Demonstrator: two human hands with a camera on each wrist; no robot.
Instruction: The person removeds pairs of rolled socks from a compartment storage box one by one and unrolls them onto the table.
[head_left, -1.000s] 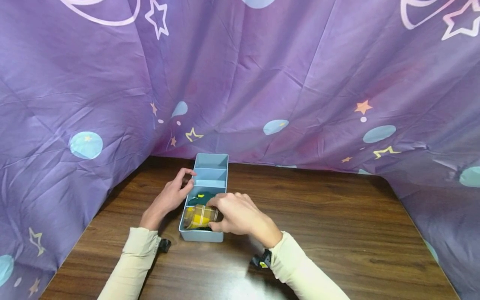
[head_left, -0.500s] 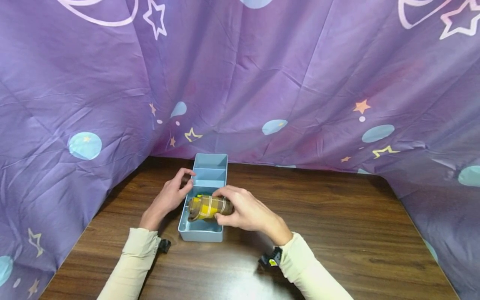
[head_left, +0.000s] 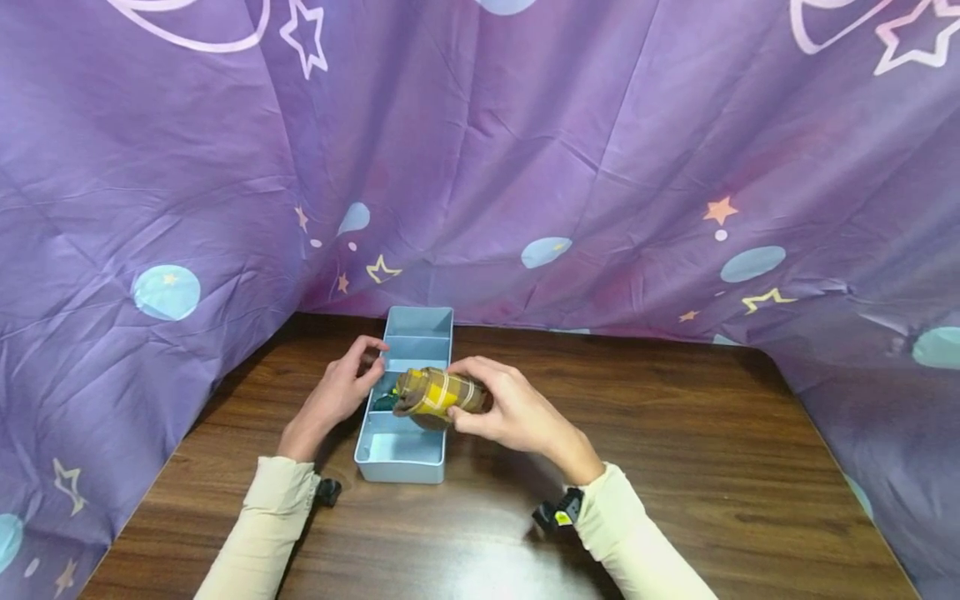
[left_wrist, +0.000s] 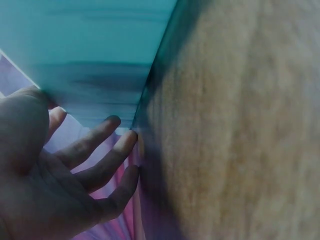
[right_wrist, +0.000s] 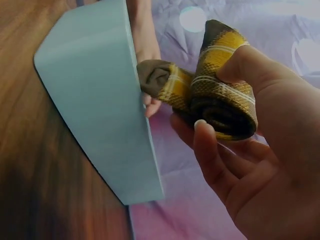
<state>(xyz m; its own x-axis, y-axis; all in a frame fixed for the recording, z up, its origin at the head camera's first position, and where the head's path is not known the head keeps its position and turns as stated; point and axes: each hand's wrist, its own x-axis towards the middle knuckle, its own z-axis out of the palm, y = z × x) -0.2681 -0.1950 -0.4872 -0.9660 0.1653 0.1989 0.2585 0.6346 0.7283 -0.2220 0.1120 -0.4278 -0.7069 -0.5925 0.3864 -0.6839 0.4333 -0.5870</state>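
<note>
My right hand (head_left: 517, 408) grips a rolled yellow-and-brown plaid cloth (head_left: 435, 392), lifted over the right rim of a long pale blue divided box (head_left: 401, 472). In the right wrist view, thumb and fingers press around the rolled cloth (right_wrist: 225, 85), its coiled end showing and a smaller roll sticking out beside it. My left hand (head_left: 341, 392) rests at the box's left rim, fingers loosely bent. In the left wrist view, three spread fingers of that hand (left_wrist: 60, 185) lie along the outer wall. A dark green cloth (head_left: 385, 402) with some yellow lies in a middle compartment, partly hidden behind the plaid roll.
Brown wood-grain table (head_left: 637, 450) extends to the right of the box. A purple curtain (head_left: 480, 167) with stars and planets hangs behind and along the sides. A small black device (head_left: 558, 510) sits at the right wrist.
My right hand has lifted the plaid roll out of the nearest compartment and moved it right and away from me, baring that compartment's floor. The left hand stays at the rim.
</note>
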